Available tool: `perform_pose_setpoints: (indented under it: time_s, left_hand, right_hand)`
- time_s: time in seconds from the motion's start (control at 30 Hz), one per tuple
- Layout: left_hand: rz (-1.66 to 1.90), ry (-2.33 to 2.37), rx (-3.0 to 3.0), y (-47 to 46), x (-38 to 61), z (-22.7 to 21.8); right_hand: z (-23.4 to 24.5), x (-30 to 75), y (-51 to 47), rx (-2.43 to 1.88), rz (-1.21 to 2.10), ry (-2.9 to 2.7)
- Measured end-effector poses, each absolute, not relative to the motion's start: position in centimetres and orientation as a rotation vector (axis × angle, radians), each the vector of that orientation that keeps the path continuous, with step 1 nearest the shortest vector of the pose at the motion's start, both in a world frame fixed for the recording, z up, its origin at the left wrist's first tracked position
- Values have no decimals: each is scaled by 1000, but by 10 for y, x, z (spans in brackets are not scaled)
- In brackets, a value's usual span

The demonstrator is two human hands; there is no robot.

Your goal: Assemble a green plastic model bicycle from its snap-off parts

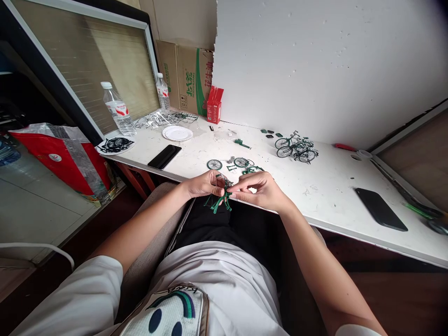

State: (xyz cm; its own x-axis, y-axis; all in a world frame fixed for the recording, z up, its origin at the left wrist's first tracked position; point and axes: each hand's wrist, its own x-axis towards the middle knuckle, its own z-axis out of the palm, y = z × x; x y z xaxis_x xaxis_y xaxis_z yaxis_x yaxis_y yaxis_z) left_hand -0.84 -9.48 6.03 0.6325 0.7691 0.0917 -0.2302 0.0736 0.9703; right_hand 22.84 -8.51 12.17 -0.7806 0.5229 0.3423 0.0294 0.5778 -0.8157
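Note:
Over my lap, just off the table's front edge, my left hand (207,184) is closed around a small green model bicycle frame (217,204). My right hand (257,189) pinches at the same frame from the right, thumb and forefinger pressed against it; any tiny part between those fingertips is hidden. Right behind my hands lie a loose spoked wheel (214,164), a second wheel (241,162) and more green bicycle parts (252,170). Several assembled miniature bicycles (297,147) stand together further right.
A black phone (164,157) lies left, another phone (381,209) right. White paper plates (177,133), a plate of black parts (115,145), water bottles (118,109), a red box (214,105) and a cardboard carton (187,74) stand behind. A white board (315,65) closes off the back.

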Motion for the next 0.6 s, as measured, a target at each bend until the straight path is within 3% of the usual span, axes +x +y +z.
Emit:
perform_pose_setpoints:
  time_s: [0.37, 0.6]
  left_hand:
    - [998, 481, 1096, -95, -1, 55]
    - [1125, 449, 929, -94, 8, 47]
  right_hand:
    - [106, 221, -82, -522, 1092, -2024]
    - [83, 202, -80, -531, 1295, -1739]
